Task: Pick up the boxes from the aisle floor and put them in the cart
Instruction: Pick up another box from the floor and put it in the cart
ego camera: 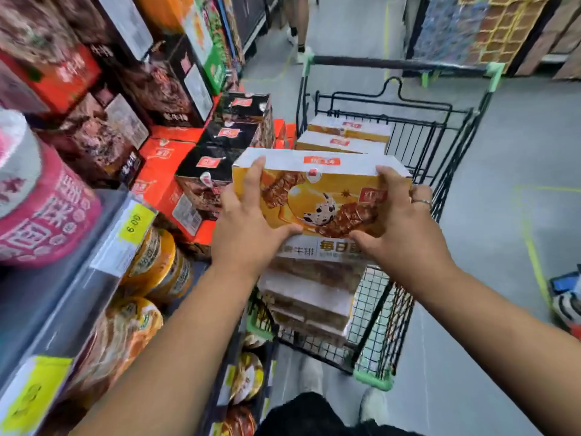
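The wire cart (pixel 399 313) carries stacked orange snack boxes (pixel 342 138). The left grip (pixel 248 221) clasps an orange box (pixel 317 196) at its 9 o'clock end, and the right grip (pixel 405 221) clasps it at 3 o'clock, above the cart's near stack (pixel 308 297).

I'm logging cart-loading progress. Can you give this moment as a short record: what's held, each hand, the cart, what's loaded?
held item: yellow box, over the cart
left hand: grips the box's left end
right hand: grips its right end; ring on a finger
cart: wire cart ahead, beside the shelves
loaded: near stack under the held box; far stack behind it
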`<state>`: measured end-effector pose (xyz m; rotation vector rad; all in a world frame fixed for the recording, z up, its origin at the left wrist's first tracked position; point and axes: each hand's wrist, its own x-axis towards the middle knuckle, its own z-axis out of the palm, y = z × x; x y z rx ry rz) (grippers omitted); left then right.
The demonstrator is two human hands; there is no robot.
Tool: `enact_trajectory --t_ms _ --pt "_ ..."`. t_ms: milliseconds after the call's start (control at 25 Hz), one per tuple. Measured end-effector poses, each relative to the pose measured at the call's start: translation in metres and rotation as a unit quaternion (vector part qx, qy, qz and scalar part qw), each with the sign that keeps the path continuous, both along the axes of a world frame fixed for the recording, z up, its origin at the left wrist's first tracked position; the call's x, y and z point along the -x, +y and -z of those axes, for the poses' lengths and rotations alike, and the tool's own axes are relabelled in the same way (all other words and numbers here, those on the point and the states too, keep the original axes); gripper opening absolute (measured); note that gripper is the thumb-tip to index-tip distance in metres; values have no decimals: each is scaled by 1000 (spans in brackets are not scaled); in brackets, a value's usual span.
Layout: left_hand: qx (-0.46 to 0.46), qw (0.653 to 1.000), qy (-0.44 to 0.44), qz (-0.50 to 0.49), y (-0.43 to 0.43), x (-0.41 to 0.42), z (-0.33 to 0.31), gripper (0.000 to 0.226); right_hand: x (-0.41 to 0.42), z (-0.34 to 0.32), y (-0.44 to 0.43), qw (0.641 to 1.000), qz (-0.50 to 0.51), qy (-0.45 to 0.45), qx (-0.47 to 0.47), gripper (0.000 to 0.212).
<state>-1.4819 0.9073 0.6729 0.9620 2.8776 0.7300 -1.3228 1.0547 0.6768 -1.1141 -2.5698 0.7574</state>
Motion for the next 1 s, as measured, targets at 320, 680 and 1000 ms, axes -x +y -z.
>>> enact_trajectory --t_ms 320,680,1000 --pt "-41 996 -36 64 123 89 7 108 76 -2 88 994 101 28 -21 89" --pt "-56 995 -59 62 154 113 61 94 110 58 116 995 83 49 -24 82" --pt "-100 989 -64 86 138 109 69 95 98 62 108 993 89 79 -2 77"
